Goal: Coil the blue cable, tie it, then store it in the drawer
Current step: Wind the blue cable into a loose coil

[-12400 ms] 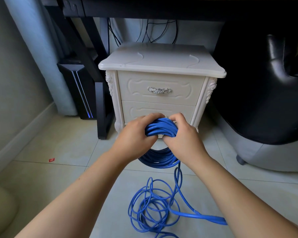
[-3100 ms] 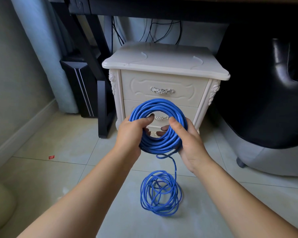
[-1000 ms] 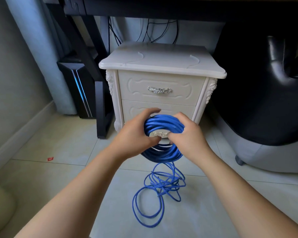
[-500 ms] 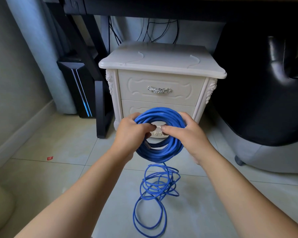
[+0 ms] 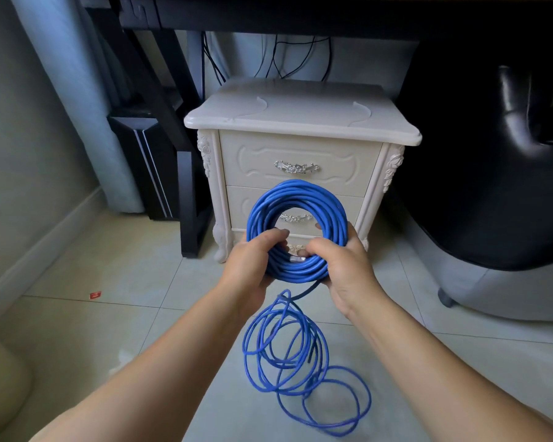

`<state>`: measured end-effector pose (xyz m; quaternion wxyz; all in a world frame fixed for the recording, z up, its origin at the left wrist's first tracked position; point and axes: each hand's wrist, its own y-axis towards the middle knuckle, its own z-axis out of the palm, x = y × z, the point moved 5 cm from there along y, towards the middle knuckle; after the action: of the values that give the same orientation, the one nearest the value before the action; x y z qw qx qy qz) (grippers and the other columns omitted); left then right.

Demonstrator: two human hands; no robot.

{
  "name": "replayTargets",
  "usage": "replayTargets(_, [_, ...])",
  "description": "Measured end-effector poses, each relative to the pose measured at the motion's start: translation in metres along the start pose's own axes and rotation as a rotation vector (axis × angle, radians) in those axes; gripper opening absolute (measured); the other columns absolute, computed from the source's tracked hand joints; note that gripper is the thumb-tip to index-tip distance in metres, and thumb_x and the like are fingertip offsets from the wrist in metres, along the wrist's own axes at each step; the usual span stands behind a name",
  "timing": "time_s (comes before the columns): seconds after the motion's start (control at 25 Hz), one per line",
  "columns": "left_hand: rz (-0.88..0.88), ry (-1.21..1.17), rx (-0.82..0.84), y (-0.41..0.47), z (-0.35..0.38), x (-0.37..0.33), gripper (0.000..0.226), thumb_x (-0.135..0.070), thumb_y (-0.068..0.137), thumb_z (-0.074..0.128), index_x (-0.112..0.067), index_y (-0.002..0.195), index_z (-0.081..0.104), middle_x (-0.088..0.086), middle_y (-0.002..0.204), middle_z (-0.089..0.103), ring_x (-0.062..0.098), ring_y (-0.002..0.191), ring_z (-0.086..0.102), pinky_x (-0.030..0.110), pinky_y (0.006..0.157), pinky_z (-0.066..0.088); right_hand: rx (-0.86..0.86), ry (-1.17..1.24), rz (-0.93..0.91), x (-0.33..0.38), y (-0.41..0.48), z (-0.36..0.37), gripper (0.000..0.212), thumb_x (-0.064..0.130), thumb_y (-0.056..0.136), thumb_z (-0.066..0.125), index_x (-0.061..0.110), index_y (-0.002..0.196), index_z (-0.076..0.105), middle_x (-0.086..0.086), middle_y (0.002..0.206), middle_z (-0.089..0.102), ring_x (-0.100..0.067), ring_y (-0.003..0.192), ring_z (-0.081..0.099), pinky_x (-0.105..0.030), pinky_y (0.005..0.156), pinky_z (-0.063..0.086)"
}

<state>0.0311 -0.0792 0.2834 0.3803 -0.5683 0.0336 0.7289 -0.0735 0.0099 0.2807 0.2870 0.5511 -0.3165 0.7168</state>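
Where the tiled floor (image 5: 77,330) lies nearest the viewer, well in front of the nightstand (image 5: 300,119), loose loops (image 5: 288,352) of the blue cable (image 5: 296,193) are spread in an untidy pile. From that pile a single strand is led up to a thick wound coil, which is held upright in the air just in front of the nightstand's lower drawer (image 5: 237,202).

The coil's lower left is gripped by the left hand (image 5: 249,266), whose fingers (image 5: 275,234) are curled through the middle of the ring. Its lower right is gripped by the right hand (image 5: 348,269), with the thumb (image 5: 320,247) hooked over the front and the other fingers wrapped behind. A clear plug (image 5: 296,258) is seen lying against the strands between the two hands. No tie can be made out on the coil.

Both the lower drawer and the upper drawer (image 5: 339,167) are shut, and an ornate silver handle (image 5: 296,167) is fixed to the upper one. A red scrap (image 5: 95,294) is seen on the floor to the left of the nightstand. Further left a black computer tower (image 5: 147,173) is stood, and to the right a black leather chair (image 5: 492,186). Behind the nightstand dark wires (image 5: 284,59) are hung, and over it a dark desk (image 5: 268,11) is set.
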Motion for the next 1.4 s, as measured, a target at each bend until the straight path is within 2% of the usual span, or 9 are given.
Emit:
replayTargets(0.2, [0.079,0.223,0.087,-0.002,0.001,-0.018,0.026,-0.023,0.079,0.073,-0.014,0.103,0.067,0.008,0.100,0.075,0.022,0.096,0.070,0.041,0.093,0.052,-0.006,-0.146,-0.091,0.021,0.004,-0.011,0.032,0.000,0.056,0.061,0.024,0.077,0.056,0.008,0.062,0.048,-0.019,0.068,0.048,-0.035,0.065,0.042])
replayTargets(0.44, [0.522,0.776,0.218,-0.007,0.004,-0.048,0.061,-0.004,0.073,0.075,-0.033,0.124,0.057,-0.008,0.108,0.067,0.001,0.080,0.067,0.014,0.076,0.050,0.209,-0.645,-0.269,0.039,-0.004,-0.003,0.042,0.003,0.066,0.065,0.034,0.095,0.062,0.004,0.076,0.064,-0.017,0.064,0.057,-0.033,0.062,0.050])
replayTargets(0.56, [0.593,1.024,0.185,-0.011,0.008,-0.043,0.042,-0.009,0.075,0.074,-0.030,0.110,0.063,-0.014,0.088,0.067,-0.003,0.069,0.061,0.006,0.062,0.044,0.249,-0.763,-0.300,0.037,-0.007,0.002,0.048,0.014,0.064,0.064,0.040,0.105,0.060,0.006,0.088,0.066,-0.017,0.074,0.062,-0.034,0.070,0.053])
replayTargets(0.64, [0.572,0.938,0.089,-0.010,0.005,-0.044,0.022,-0.011,0.076,0.075,-0.022,0.091,0.064,-0.007,0.070,0.065,0.004,0.057,0.056,0.012,0.052,0.042,0.210,-0.716,-0.314,0.040,-0.009,0.003,0.045,0.012,0.069,0.067,0.038,0.105,0.060,0.006,0.088,0.067,-0.014,0.070,0.061,-0.031,0.068,0.052])
replayTargets(0.76, [0.531,0.753,0.050,-0.008,0.005,-0.045,0.016,-0.010,0.076,0.076,-0.015,0.086,0.065,0.006,0.068,0.064,0.011,0.056,0.053,0.025,0.055,0.044,0.167,-0.590,-0.294,0.048,-0.010,0.000,0.044,0.012,0.074,0.072,0.039,0.107,0.059,0.009,0.090,0.067,-0.010,0.069,0.064,-0.025,0.067,0.053])
replayTargets(0.88, [0.466,0.560,0.003,-0.007,0.002,-0.045,0.016,-0.008,0.077,0.076,-0.013,0.090,0.067,0.006,0.066,0.061,0.015,0.057,0.055,0.033,0.060,0.047,0.185,-0.485,-0.180,0.042,-0.005,-0.006,0.036,0.020,0.073,0.078,0.037,0.102,0.062,0.010,0.089,0.069,-0.012,0.079,0.068,-0.036,0.081,0.055])
replayTargets(1.0, [0.387,0.270,-0.085,-0.002,-0.008,-0.045,0.014,-0.005,0.081,0.073,-0.014,0.087,0.064,0.000,0.058,0.055,0.017,0.055,0.053,0.033,0.061,0.046,0.162,-0.255,-0.052,0.026,-0.006,-0.005,0.034,0.026,0.065,0.079,0.025,0.094,0.062,-0.002,0.083,0.067,-0.024,0.080,0.068,-0.050,0.077,0.056])
replayTargets(1.16, [0.295,0.030,-0.100,-0.006,-0.001,-0.029,0.010,-0.005,0.086,0.068,-0.014,0.087,0.063,0.001,0.060,0.053,0.016,0.056,0.053,0.034,0.060,0.047,0.097,0.057,-0.047,0.018,-0.005,0.005,0.041,0.011,0.073,0.077,0.016,0.109,0.057,-0.015,0.098,0.066,-0.032,0.090,0.073,-0.048,0.087,0.056])
replayTargets(1.4, [0.201,0.282,0.167,-0.004,0.009,-0.030,0.015,-0.013,0.085,0.071,-0.014,0.097,0.062,0.007,0.085,0.066,0.021,0.083,0.066,0.040,0.082,0.055,-0.013,0.049,-0.101,0.037,0.002,-0.011,0.034,-0.013,0.075,0.056,0.012,0.097,0.059,-0.014,0.072,0.057,-0.028,0.064,0.064,-0.044,0.072,0.055])
